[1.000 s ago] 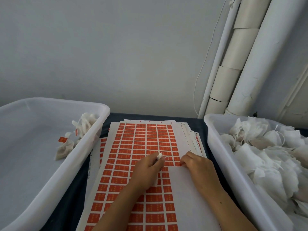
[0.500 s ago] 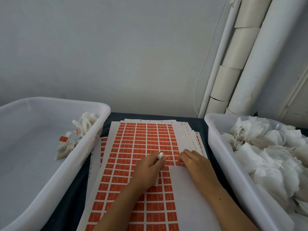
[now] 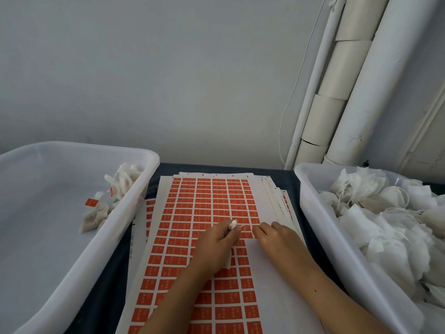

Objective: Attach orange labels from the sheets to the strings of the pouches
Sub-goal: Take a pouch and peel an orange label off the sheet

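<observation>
Orange labels are laid out in a grid on the top sheet of a loose stack, which is spread on a dark blue table between two white plastic tubs. The left tub is seen to hold a few pouches bunched against its right wall, at least one with an orange tag on its string. The right tub is heaped with white pouches and tangled strings. A pale grey wall is seen behind the table, with white pipes and a thin cord running down the right-hand corner.

The left hand is held over the middle of the top sheet, its fingers curled round a small white pouch that sticks out above the knuckles. The right hand is set just beside it at the border of the orange grid and the bare white strip, fingertips drawn together and pressed to the sheet; whether a label is pinched between them cannot be made out.

The pouch's string is hidden by the hands. The print on the labels is too small to be read. Both tubs and both forearms are cut off by the frame edges, and the lower sheets are mostly covered by the top one
</observation>
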`<state>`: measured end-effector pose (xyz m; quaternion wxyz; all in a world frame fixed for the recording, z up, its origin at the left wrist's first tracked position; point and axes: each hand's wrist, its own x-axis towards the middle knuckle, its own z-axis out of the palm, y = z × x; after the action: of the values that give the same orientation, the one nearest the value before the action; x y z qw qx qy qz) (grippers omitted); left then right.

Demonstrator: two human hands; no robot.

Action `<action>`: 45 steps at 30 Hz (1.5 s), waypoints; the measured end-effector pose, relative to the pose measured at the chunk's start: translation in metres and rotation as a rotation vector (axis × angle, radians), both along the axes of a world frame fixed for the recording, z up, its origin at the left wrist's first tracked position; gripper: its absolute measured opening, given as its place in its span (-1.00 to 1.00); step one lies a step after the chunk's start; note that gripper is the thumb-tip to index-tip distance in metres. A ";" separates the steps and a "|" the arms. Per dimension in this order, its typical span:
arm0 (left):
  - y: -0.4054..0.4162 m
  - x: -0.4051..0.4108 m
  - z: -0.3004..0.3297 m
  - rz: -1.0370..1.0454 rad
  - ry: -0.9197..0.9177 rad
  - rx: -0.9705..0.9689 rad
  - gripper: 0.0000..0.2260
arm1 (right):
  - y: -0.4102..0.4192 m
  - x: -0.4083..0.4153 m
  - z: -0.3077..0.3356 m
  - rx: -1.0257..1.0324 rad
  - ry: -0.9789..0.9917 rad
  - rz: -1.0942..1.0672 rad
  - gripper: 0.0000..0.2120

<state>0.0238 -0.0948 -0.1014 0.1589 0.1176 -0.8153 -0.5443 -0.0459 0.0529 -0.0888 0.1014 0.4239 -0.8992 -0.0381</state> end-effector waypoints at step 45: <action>0.006 -0.004 0.006 0.100 -0.279 -0.260 -0.65 | 0.016 0.011 0.013 0.110 -0.013 0.160 -0.57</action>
<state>0.0198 -0.0885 -0.0951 0.0851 0.2106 -0.8860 -0.4043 -0.0349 0.0687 -0.0761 0.0750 0.4997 -0.8596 -0.0765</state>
